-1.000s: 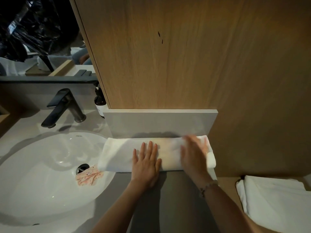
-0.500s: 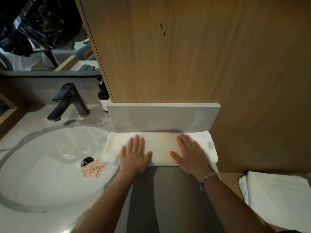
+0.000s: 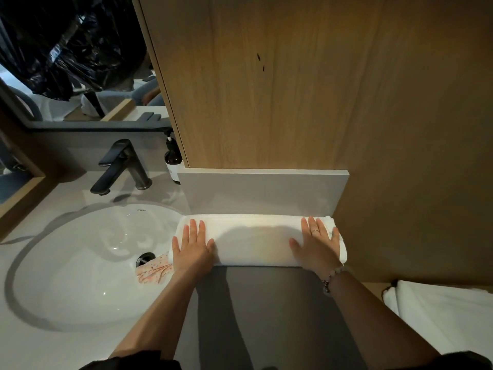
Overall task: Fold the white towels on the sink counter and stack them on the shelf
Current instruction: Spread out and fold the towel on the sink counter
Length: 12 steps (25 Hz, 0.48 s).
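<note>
The long folded white towel (image 3: pixel 256 241) lies on the grey sink counter (image 3: pixel 280 303). The left hand (image 3: pixel 192 249) and right hand (image 3: pixel 317 247) press flat on its ends, fingers straight. A second white towel (image 3: pixel 448 316), low right, is cut off by the edge.

The right hand (image 3: pixel 317 247) wears a thin, pale ring (image 3: pixel 315 231) on one finger. A bracelet (image 3: pixel 332 277) of small round beads, some pale and some dark, circles its wrist. Dark sleeves (image 3: pixel 133 363) end near the elbows, and both forearms are bare.
</note>
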Motion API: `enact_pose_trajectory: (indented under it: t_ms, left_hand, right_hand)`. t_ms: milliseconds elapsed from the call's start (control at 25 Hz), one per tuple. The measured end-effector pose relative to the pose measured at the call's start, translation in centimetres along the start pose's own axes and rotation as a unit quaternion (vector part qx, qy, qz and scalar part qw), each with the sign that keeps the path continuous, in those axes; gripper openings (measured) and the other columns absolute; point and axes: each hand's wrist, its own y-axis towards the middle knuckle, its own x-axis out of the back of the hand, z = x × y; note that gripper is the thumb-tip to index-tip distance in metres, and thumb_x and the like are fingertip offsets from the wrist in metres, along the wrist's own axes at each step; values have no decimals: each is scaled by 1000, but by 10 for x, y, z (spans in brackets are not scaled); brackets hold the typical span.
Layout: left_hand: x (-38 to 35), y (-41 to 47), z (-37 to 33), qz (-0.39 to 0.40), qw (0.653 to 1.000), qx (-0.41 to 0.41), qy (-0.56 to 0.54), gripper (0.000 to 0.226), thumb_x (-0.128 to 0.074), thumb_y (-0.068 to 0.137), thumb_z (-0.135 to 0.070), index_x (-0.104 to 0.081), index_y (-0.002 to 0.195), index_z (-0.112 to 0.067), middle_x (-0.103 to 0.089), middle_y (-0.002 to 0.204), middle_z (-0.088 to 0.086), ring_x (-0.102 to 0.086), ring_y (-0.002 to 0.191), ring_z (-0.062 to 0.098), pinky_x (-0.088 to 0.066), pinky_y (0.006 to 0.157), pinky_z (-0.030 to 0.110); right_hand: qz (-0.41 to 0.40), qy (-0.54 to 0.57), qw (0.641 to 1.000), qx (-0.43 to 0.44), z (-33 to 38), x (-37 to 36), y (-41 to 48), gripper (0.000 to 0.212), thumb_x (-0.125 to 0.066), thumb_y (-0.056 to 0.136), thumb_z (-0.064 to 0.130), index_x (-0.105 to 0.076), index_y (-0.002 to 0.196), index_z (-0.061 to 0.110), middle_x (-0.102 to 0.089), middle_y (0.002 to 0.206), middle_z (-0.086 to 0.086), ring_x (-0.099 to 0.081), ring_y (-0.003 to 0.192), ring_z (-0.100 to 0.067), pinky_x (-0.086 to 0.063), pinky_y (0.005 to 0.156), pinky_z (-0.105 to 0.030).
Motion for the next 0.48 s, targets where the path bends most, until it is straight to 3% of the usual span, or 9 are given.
enact_pose_trajectory:
  t_ms: [120,200,320,480]
  left_hand:
    - [2,-15,-1,-31,997,39,-65,58,-19,101,-36,3,150,-14,8,158,5,9,146,19,6,115,44]
    - [2,-30,-6,-110,975,76,-179,60,-33,99,-28,-7,149,-7,-7,158,10,-1,146,25,-2,117,43]
    - [-2,-58,-18,-178,879,182,-402,69,-54,90,-14,-16,147,-1,-20,153,15,-16,142,30,-14,118,40]
    - [-21,-84,-39,-134,733,242,-621,71,-58,84,-3,-18,143,-6,-41,140,16,-42,128,32,-36,108,46]
  right_hand:
    - [60,-75,995,7,6,19,3,73,-30,89,57,-19,149,17,-31,151,-6,-24,139,-22,-18,111,-48]
    - [114,-122,986,20,11,37,7,65,-40,85,54,-36,141,21,-40,142,-7,-32,131,-24,-22,105,-47]
    - [194,-138,970,42,23,52,4,55,-51,75,48,-51,124,24,-51,127,-4,-42,118,-23,-26,95,-44]
    - [233,51,969,65,59,42,-7,57,-56,75,43,-47,126,19,-48,129,-5,-42,121,-25,-29,99,-43]
